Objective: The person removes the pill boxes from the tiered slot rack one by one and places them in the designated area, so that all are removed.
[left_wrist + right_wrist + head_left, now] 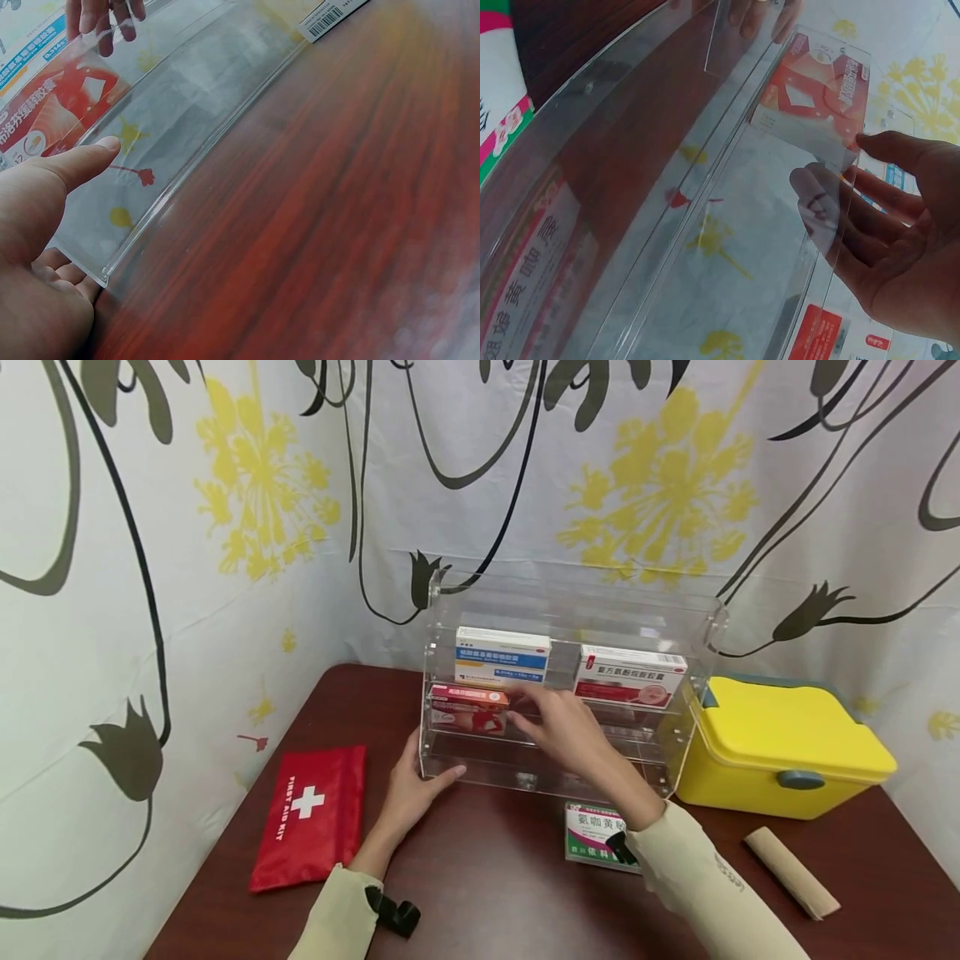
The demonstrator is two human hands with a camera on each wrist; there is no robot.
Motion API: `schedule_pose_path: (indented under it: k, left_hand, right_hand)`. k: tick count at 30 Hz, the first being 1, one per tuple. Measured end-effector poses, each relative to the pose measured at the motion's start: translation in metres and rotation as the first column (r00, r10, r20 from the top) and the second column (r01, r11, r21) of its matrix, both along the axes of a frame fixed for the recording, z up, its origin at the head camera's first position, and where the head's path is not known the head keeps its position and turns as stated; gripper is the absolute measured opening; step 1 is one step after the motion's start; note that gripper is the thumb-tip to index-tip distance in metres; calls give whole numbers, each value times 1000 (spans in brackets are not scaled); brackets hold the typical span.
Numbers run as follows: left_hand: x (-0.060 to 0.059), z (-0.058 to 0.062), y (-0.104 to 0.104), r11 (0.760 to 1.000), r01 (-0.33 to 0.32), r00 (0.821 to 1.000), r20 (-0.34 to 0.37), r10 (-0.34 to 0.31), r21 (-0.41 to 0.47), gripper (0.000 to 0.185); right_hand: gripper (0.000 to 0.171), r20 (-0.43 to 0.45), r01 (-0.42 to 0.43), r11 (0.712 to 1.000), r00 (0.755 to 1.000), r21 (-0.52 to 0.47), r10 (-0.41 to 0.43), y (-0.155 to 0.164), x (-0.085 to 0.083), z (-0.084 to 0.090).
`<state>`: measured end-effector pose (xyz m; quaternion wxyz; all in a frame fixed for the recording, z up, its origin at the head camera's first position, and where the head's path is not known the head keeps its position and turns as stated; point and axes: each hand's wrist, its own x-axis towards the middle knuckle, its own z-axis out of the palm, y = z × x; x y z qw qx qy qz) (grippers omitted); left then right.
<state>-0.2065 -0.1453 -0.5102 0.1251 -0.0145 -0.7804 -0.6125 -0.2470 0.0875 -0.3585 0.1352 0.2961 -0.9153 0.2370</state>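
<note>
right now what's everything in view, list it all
clear acrylic tiered rack: 1, transparent, table back centre
blue-and-white medicine box: 1, rack upper tier, left
red-and-white medicine box: 1, rack upper tier, right
red-orange medicine box: 1, rack middle tier, left
green-and-pink medicine box: 1, table, in front of rack
red first aid pouch: 1, table left
yellow lidded plastic case: 1, right of rack
tan paper roll: 1, table right
dark wooden table: 1, brown
left hand: rests against rack's lower left corner
right hand: fingers touch red-orange medicine box
</note>
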Motion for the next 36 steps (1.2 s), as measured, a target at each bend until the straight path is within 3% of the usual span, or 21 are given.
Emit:
schedule_pose_path:
  k: [6,14,24,31,36]
  left_hand:
    - [0,0,0,1000,-5,1000,17,6,-15,93]
    - [0,0,1,1000,-2,1000,25,2,-11,91]
    - [-1,0,0,1000,-2,1000,17,2,-3,93]
    - [0,1,1,1000,-3,1000,-6,3,22,94]
    - [0,0,1,1000,-10,1000,9,10,-3,93]
  right_hand:
    - [25,53,-30,995,998,-94,36,-11,-3,1]
    - [25,81,35,986,996,-161,-22,-17,-2,2]
    - [26,38,10,969,999,-245,0,-12,0,2]
    - [24,-33,-70,939,997,-337,63,-3,-1,5]
    - [25,-59,-63,928,997,-366,44,0,1,12]
